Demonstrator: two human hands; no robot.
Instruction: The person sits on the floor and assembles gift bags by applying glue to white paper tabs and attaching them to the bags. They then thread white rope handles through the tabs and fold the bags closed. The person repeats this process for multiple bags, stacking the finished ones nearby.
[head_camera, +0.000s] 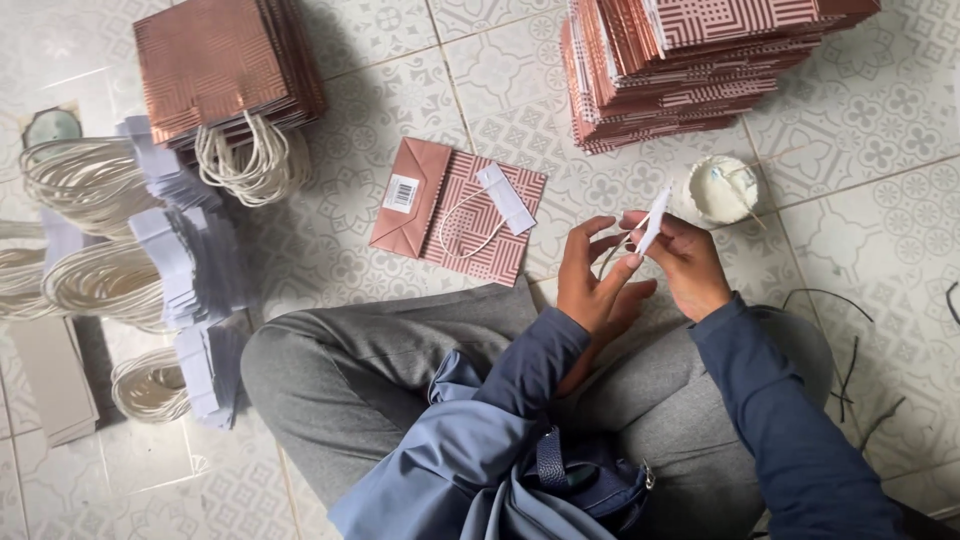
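Both hands: left hand (597, 280) & right hand (688, 262) pinch white strip (655, 220) w/ fingers.

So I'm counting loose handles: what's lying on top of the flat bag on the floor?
On the flat patterned bag lie one white paper strip and its cord loop. The cord's ends run under the strip, hidden.

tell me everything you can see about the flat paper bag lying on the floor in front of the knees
The bag is rose-coloured paper, lying folded flat on the tiled floor. Its body bears a white geometric line pattern; the plain bottom flap is folded up at the left, with a white barcode sticker. A white cord handle on a white strip lies on top. Neither hand touches it.
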